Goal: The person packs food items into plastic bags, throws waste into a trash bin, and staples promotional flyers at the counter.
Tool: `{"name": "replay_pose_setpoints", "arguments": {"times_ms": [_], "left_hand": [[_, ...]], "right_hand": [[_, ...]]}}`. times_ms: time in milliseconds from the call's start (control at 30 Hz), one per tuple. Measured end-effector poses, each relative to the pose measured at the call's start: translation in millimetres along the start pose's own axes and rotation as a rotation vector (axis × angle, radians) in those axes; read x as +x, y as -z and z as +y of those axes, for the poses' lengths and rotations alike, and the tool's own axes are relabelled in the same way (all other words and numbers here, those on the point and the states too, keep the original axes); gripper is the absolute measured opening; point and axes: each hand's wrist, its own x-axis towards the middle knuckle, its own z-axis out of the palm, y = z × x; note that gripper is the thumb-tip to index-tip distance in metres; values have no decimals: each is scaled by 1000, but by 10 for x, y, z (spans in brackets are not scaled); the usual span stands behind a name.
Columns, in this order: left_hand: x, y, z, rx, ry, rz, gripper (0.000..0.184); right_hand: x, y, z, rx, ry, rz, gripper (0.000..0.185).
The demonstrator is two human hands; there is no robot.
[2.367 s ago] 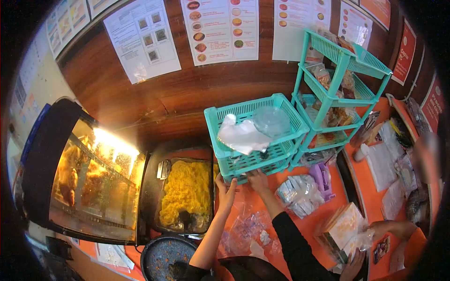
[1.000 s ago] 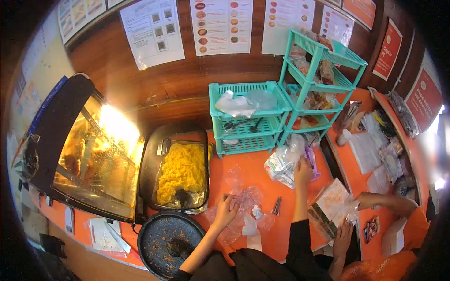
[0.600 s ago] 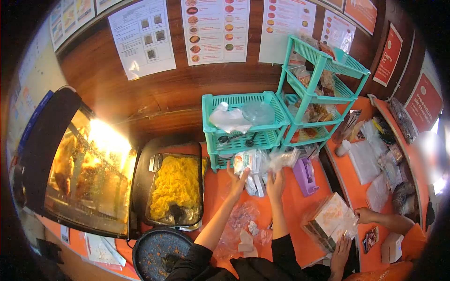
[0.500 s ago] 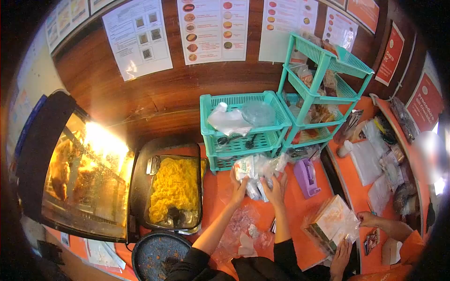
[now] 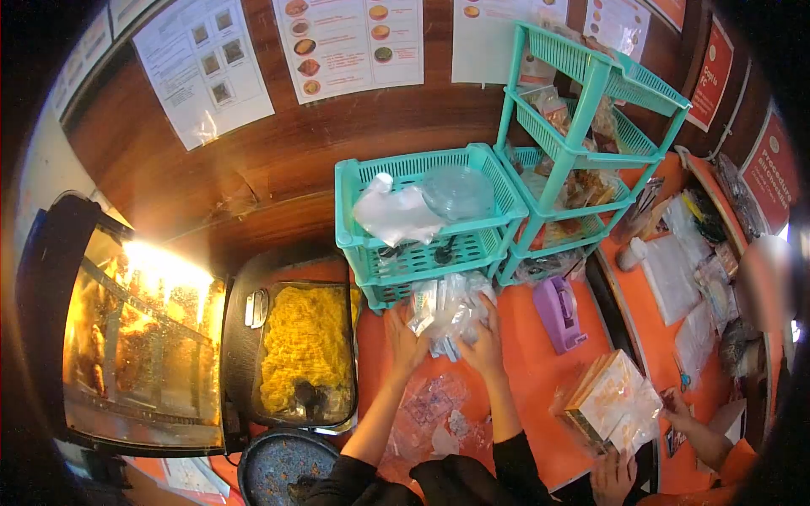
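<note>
Both of my hands are on a clear plastic bag of small white packets (image 5: pixel 449 305), in front of the lower tier of a green two-tier basket rack (image 5: pixel 498 221). My left hand (image 5: pixel 407 341) grips the bag's left side, with a few fingertips hidden against it. My right hand (image 5: pixel 483 341) is closed round the right side of the same bag. On the rack's upper tier lie a crumpled white bag (image 5: pixel 396 211) and a clear round lid (image 5: pixel 458 192). Crumpled clear plastic (image 5: pixel 430 405) lies on the orange table between my forearms.
A purple tape dispenser (image 5: pixel 558 314) stands right of my hands. Left are a tray of yellow food (image 5: pixel 308 346), a dark round pan (image 5: pixel 287 468) and a lit glass cabinet (image 5: pixel 143 337). A co-worker's hands touch a plastic-wrapped box (image 5: pixel 613 401). A taller green rack (image 5: pixel 574 160) stands behind.
From the right, beside the tape dispenser, the bag of packets has come to the rack's front, now between both my hands. Earlier my hands were at the rack's base.
</note>
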Motion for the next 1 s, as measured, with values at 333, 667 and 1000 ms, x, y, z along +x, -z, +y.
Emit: {"name": "replay_pose_setpoints", "arguments": {"times_ms": [333,667,1000], "left_hand": [[394,62,-169,183,72,-143,44],[697,-648,-1440,319,-96,-78,43],[1182,-183,-831,15,157,-228,54]], "right_hand": [[529,-91,-4,-345,-59,-176,50],[-173,-145,-90,276,-284,117,90],[464,-532,635,225,-179,101,71]]}}
